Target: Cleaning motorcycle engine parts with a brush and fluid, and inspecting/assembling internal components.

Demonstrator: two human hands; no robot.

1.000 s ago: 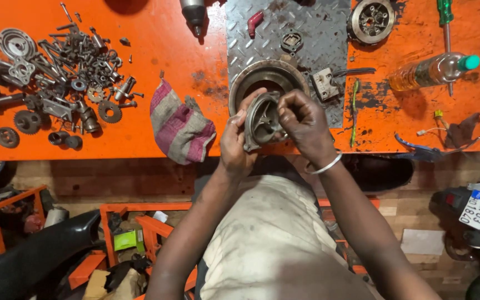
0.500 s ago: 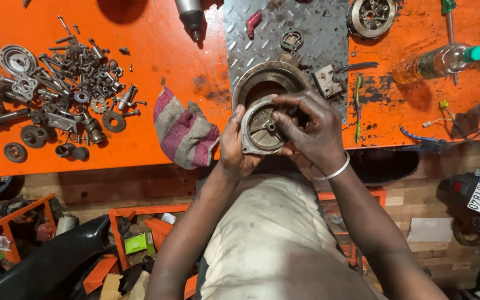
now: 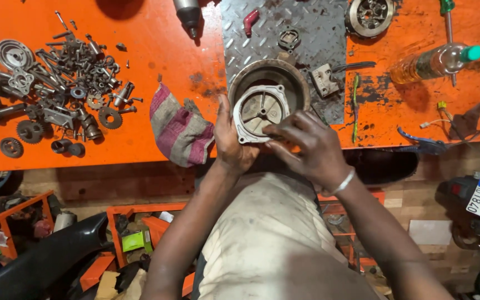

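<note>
At the far left of an orange table (image 3: pixel 140 44), a heap of bolts, gears and washers (image 3: pixel 56 94) lies spread out, with a striped pink-and-grey rag (image 3: pixel 179 130) draped over the near edge beside it. Both forearms rise from the bottom of the view and converge at the table's edge, elbows spread wide. The left hand (image 3: pixel 230 139) stands upright, palm turned inward, its thumb and fingers clamped along the left rim of a round grey metal cover (image 3: pixel 256 111) with a spoked face. The cover is held tilted toward the camera, just in front of a rusty drum-shaped housing (image 3: pixel 293 78) that sits on a steel tread plate (image 3: pixel 318 33). The right hand (image 3: pixel 309 147), a pale bangle at its wrist, curls over the cover's lower right edge, fingertips (image 3: pixel 270 132) pressed to its face; the two hands close on the part from opposite sides. Further right lie a small grey block-shaped part (image 3: pixel 324 79), a clutch-like disc (image 3: pixel 369 15), a green-handled screwdriver (image 3: pixel 447 11) and a clear plastic bottle (image 3: pixel 434 60) with a green cap.
</note>
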